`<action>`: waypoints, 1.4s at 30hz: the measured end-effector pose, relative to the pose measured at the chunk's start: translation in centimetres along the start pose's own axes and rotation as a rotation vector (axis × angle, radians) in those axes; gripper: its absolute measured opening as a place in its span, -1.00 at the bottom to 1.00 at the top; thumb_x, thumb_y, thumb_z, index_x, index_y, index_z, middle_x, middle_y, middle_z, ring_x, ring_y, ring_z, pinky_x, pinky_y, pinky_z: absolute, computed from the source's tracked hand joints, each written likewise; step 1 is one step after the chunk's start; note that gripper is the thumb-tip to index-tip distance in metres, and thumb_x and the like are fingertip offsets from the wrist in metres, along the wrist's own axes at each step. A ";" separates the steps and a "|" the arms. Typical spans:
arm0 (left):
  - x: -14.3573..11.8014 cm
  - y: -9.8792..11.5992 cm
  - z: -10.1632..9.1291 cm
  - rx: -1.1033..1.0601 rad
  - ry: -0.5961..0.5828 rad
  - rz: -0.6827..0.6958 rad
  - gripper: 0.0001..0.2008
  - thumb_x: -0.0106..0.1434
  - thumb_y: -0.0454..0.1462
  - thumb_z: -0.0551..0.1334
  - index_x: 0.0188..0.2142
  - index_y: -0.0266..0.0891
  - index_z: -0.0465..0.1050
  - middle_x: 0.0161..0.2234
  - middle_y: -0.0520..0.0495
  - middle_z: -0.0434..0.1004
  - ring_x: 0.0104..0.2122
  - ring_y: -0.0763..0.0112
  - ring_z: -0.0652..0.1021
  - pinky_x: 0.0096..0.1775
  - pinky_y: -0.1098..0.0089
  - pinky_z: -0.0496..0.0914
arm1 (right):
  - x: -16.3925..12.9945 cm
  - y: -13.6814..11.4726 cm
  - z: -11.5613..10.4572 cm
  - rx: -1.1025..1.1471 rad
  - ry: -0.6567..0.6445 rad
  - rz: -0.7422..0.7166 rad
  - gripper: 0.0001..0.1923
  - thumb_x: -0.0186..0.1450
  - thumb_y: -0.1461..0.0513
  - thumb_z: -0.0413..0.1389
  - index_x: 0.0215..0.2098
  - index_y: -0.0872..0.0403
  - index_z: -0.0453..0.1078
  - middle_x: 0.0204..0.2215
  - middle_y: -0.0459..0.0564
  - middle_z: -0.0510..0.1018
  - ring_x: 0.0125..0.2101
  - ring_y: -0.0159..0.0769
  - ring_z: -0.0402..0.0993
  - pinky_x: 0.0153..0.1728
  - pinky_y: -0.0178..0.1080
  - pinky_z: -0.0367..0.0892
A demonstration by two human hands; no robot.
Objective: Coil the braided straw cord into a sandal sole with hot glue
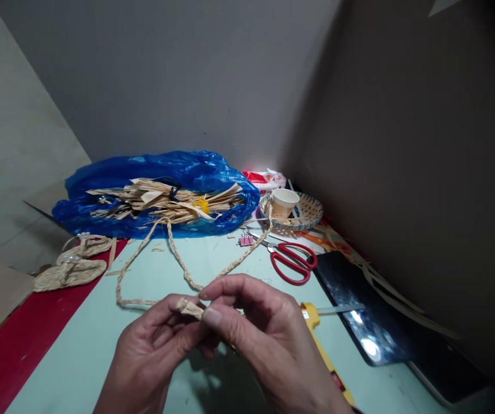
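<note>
Between my two hands, low in the middle of the head view, is a small piece of braided straw. My left hand pinches it from the left, fingers closed. The thumb and forefinger of my right hand close on its right side. Much of the piece is hidden behind my fingers. Long straw braids run from beside my hands across the table toward the back, one reaching the wicker basket. A pair of red-handled scissors lies beyond my right hand, and a yellow glue gun is beside it.
At the back, a blue plastic bag holds bundled dry straw. A paper cup stands in a wicker basket. A pink binder clip lies nearby. Straw sandals rest at left; a dark tablet lies at right.
</note>
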State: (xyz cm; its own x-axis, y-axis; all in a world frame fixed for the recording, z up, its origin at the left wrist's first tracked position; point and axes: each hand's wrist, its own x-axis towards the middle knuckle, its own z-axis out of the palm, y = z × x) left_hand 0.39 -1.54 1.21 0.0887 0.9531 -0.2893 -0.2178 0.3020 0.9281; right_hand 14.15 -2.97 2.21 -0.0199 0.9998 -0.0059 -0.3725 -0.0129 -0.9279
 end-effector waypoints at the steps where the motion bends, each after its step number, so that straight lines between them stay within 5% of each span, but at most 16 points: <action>1: 0.0 0.0 0.0 0.010 -0.004 0.007 -0.79 -0.08 -0.20 0.57 -0.42 -0.07 0.67 -0.43 0.02 0.64 -0.45 0.34 0.55 -0.38 0.46 0.49 | 0.1 0.0 0.0 -0.031 -0.004 0.003 -0.86 0.20 0.15 0.31 -0.30 0.02 0.60 -0.52 -0.15 0.49 -0.49 -0.34 0.43 -0.41 -0.28 0.34; 9: -0.1 -0.3 0.0 0.079 0.015 0.063 -0.79 -0.10 -0.15 0.58 -0.51 -0.12 0.64 -0.56 0.05 0.58 -0.47 0.38 0.54 -0.38 0.49 0.46 | 0.1 -0.2 -0.4 -0.247 -0.018 -0.025 -0.84 0.26 0.15 0.22 -0.30 0.04 0.63 -0.46 -0.08 0.56 -0.42 -0.27 0.45 -0.31 -0.21 0.34; 26: -0.3 -1.2 -0.2 0.151 0.157 0.120 -0.79 -0.15 -0.25 0.58 -0.48 -0.09 0.66 -0.41 0.07 0.73 -0.38 0.25 0.68 -0.38 0.49 0.56 | -0.2 0.0 0.0 -0.475 0.020 -0.098 -0.91 0.30 0.33 0.31 -0.31 0.05 0.50 -0.30 -0.12 0.60 -0.22 -0.27 0.51 -0.09 -0.23 0.30; 31: -0.5 -0.9 0.2 0.179 0.192 0.140 -0.78 -0.17 -0.19 0.59 -0.50 -0.09 0.65 -0.42 0.04 0.75 -0.36 0.20 0.69 -0.25 0.39 0.63 | -0.4 0.2 -0.2 -0.538 0.006 -0.202 -0.98 0.36 0.29 0.27 -0.26 0.05 0.54 -0.32 -0.13 0.58 -0.29 -0.35 0.50 -0.22 -0.30 0.32; 42: -0.9 -1.1 0.4 0.233 0.255 0.154 -0.76 -0.23 -0.13 0.62 -0.54 0.00 0.67 -0.46 0.15 0.76 -0.38 0.28 0.73 -0.27 0.55 0.59 | -0.7 0.9 0.1 -0.605 0.036 -0.327 -0.90 0.34 0.38 0.22 -0.25 0.08 0.54 -0.34 -0.11 0.54 -0.30 -0.38 0.46 -0.24 -0.33 0.30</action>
State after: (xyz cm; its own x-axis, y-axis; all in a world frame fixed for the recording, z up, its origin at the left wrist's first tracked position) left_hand 0.94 -2.70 0.55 -0.1794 0.9700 -0.1638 0.0196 0.1700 0.9852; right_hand 13.71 -3.72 1.39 0.0396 0.9509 0.3071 0.2300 0.2904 -0.9288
